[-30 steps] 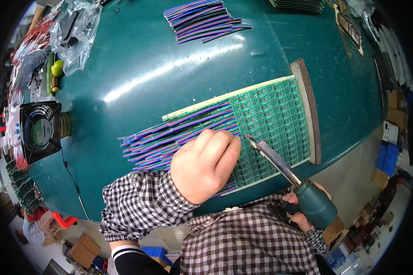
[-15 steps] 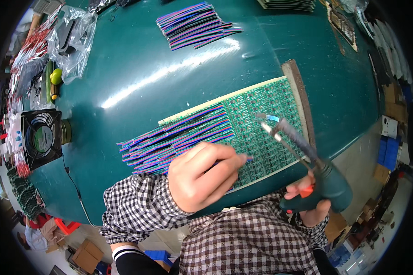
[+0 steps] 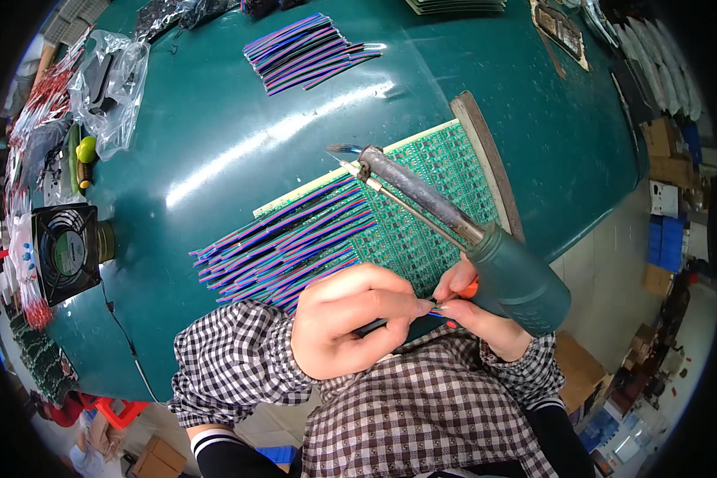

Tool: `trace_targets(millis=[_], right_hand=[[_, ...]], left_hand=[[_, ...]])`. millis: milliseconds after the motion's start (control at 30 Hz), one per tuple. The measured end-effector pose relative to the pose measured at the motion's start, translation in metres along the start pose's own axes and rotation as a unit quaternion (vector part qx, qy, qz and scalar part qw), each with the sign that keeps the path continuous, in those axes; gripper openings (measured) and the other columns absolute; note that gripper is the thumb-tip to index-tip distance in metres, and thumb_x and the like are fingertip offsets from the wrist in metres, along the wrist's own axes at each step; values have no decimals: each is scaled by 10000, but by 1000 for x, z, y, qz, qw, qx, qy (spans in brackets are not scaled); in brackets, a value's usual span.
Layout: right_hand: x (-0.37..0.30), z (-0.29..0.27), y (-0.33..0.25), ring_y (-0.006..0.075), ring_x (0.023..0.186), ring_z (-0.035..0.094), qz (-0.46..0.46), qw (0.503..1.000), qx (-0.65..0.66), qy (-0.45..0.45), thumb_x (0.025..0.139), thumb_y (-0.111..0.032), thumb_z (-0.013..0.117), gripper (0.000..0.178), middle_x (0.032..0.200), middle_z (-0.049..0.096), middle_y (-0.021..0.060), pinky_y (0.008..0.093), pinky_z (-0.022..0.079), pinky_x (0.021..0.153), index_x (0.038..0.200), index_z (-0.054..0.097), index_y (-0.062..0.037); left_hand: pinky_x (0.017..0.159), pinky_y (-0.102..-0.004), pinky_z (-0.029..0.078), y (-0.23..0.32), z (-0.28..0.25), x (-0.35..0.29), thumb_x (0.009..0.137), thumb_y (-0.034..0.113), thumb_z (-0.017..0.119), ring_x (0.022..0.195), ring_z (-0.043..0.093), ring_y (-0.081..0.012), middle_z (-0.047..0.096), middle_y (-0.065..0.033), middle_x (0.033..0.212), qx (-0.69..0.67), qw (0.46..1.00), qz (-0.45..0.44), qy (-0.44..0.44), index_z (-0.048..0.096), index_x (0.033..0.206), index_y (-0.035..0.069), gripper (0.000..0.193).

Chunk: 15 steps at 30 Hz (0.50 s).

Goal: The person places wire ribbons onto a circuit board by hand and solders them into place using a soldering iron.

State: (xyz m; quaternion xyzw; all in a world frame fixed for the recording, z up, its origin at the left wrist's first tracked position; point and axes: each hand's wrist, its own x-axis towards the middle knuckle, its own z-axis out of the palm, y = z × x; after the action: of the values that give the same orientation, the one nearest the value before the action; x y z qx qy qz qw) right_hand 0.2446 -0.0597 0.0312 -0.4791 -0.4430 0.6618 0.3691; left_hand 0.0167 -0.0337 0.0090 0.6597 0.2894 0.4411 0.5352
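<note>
A green circuit board panel point(image 3: 422, 191) lies in front of me, with rows of flat multicoloured ribbon wires point(image 3: 287, 231) along its left part. My left hand point(image 3: 354, 319) is closed in a pinch on a short ribbon wire point(image 3: 436, 312), whose coloured end shows at the fingertips. Beside it, the thumb and forefinger of my right hand point(image 3: 498, 328) meet at that wire end. The same right hand holds a green soldering gun point(image 3: 526, 279) with an orange trigger. Its metal tip point(image 3: 344, 151) points up and left above the panel's far edge.
A grey-brown strip point(image 3: 490, 167) borders the panel's right side. A pile of loose ribbon wires point(image 3: 307, 52) lies at the far side of the green table point(image 3: 215, 143). On the left stand a black fan point(image 3: 68, 251) with a cord and a clear plastic bag point(image 3: 115, 95).
My left hand has drawn the wire end off the panel toward me, to my right fingers. The soldering gun's tip has swung up and left, and the right thumb and forefinger have come to the wire.
</note>
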Motion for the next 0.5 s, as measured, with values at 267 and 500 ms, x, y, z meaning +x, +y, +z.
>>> trace_targets(millis=[267,500], right_hand=[[-2,0,7,121,908,669,-2,999,33,16,927,18,705,157,986,682,63,271,571,812,1052,626,-38],[0,4,1,222,878,618,40,990,109,85,827,70,677,367,963,575,75,346,529,715,1166,562,-14]], left_hand=[[658,-316,536,-3,2,-2,807,-78,719,791,677,-222,678,-102,960,-7,1000,-19,-8,755,1031,14,245],[669,-307,546,-3,1,0,804,-77,726,794,683,-212,690,-111,957,-2,1000,-9,-14,753,1015,-4,226]])
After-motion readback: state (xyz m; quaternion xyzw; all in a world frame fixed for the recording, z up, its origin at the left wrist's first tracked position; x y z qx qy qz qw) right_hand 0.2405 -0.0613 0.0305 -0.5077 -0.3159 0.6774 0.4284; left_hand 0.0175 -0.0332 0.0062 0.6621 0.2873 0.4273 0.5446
